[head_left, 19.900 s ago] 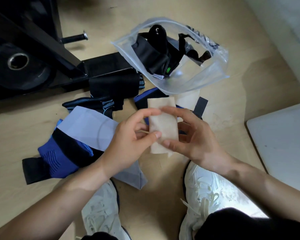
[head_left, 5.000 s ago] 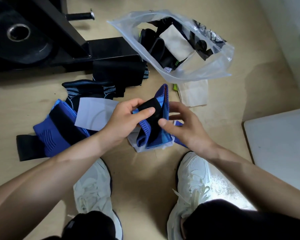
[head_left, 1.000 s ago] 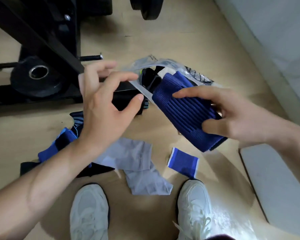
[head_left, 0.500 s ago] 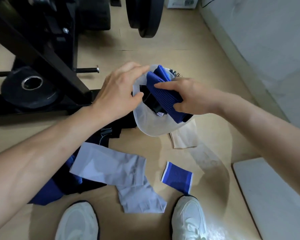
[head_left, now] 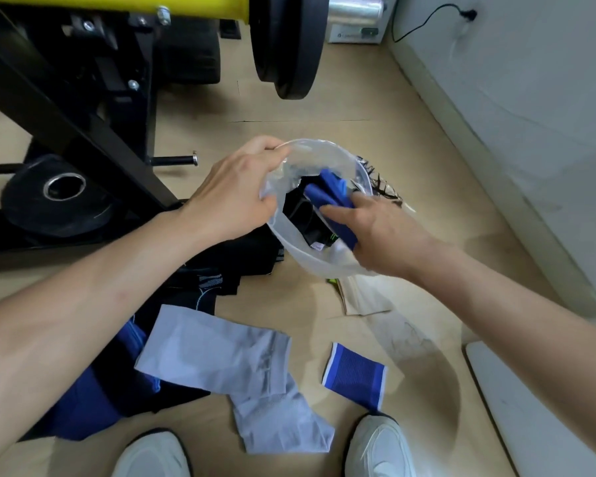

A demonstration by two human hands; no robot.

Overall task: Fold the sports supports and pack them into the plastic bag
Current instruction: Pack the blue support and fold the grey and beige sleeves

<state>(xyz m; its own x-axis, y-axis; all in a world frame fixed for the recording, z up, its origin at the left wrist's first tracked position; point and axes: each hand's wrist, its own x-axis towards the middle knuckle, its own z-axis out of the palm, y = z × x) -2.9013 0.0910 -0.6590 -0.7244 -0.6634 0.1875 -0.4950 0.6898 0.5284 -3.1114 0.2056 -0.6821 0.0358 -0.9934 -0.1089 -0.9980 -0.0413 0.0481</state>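
left hand [head_left: 234, 197] fingers pinch the plastic bag [head_left: 310, 261] rim; right hand [head_left: 379, 232] fingers grip the blue support [head_left: 324, 196] beside them. if the rim slips free, the mouth may collapse and the fold spring open.

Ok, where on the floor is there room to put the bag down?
Bare floor lies between the bag and the big weight plate, and between the blue wristband and the white board. Left of the wristband it is crowded: gray sleeves and dark supports.
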